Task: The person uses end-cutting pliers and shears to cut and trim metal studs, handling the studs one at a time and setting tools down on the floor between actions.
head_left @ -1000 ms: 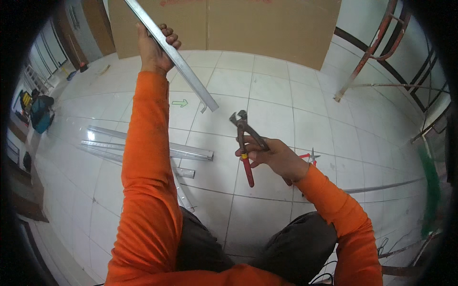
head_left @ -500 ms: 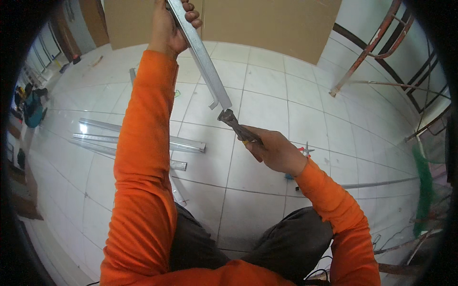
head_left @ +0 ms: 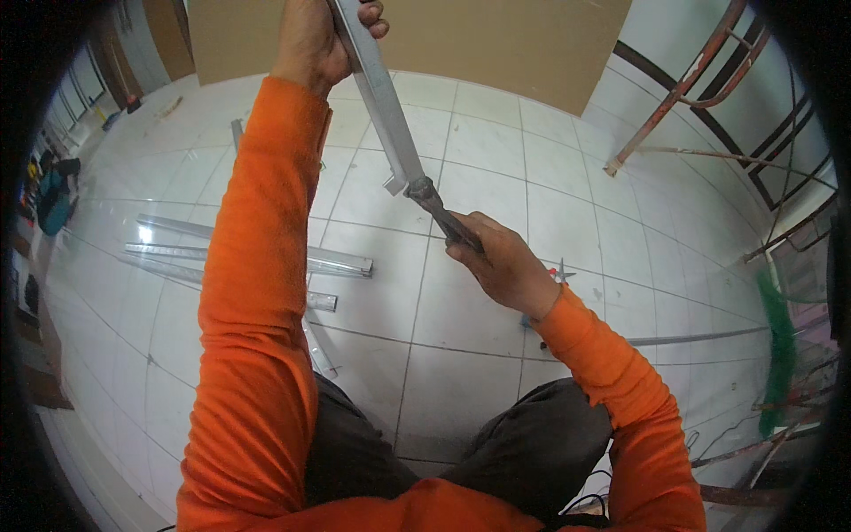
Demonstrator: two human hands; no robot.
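My left hand (head_left: 321,43) is raised at the top of the view, its fingers wrapped round a long galvanized metal channel (head_left: 381,111). The channel slants down to the right, and a small bent tab sticks out at its lower end. In my right hand (head_left: 505,262) is a pair of dark pincers (head_left: 443,217), the fingers closed round the handles. The pincers' jaws meet the channel's lower end beside the tab. Whether the jaws are biting on the metal is too small to tell.
Several metal channels (head_left: 341,263) lie on the white tiled floor (head_left: 465,381) at left. Snips (head_left: 560,273) lie by my right wrist. A brown board (head_left: 496,44) stands at the back. Rusty scaffolding (head_left: 660,120) and green netting (head_left: 778,355) are on the right.
The pincers have moved up and left to the channel's lower end, where they were just below it before. My left hand and the channel have shifted slightly right.
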